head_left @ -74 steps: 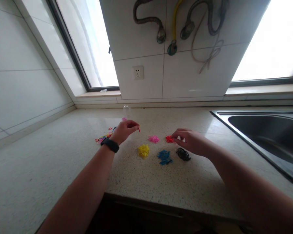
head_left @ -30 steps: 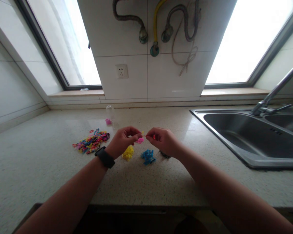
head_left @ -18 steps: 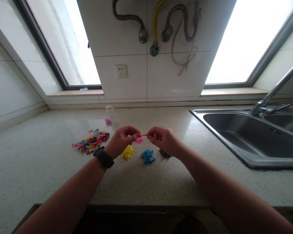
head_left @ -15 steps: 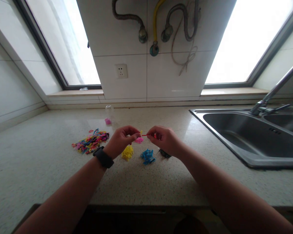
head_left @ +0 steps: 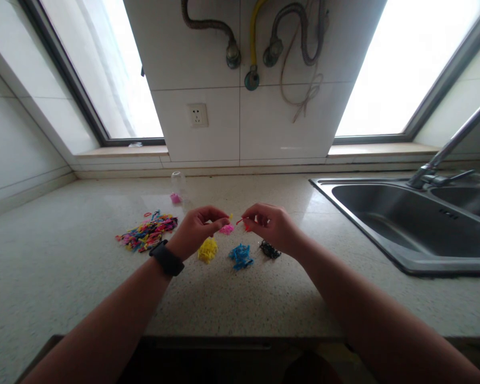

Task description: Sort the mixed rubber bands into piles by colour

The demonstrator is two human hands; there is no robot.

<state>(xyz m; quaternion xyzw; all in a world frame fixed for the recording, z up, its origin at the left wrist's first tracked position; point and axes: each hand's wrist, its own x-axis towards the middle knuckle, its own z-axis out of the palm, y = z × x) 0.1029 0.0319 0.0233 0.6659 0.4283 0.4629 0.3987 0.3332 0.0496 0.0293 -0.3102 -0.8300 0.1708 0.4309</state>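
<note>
My right hand (head_left: 270, 224) pinches a small red rubber band (head_left: 240, 221) between thumb and finger, its free end pointing left. Across a narrow gap, my left hand (head_left: 206, 224) has thumb and forefinger closed together; whether anything sits between them I cannot make out. A yellow bit shows just past its fingertips. Below and around the hands lie small heaps of bands: pink (head_left: 226, 229), yellow (head_left: 207, 250), blue (head_left: 241, 256) and black (head_left: 270, 249). A red heap (head_left: 247, 226) is partly covered by my right hand.
Left of my hands spreads a larger mixed-colour pile of bands (head_left: 148, 233). Behind it a clear plastic container (head_left: 177, 182) stands near a pink clump (head_left: 175, 198). A steel sink (head_left: 368, 261) with a faucet (head_left: 444, 152) is at the right, and a tiled wall rises behind the counter.
The red band stretched between both hands earlier; now it hangs only from my right hand, its left end free. My right hand has lifted slightly, uncovering more of the black heap.
</note>
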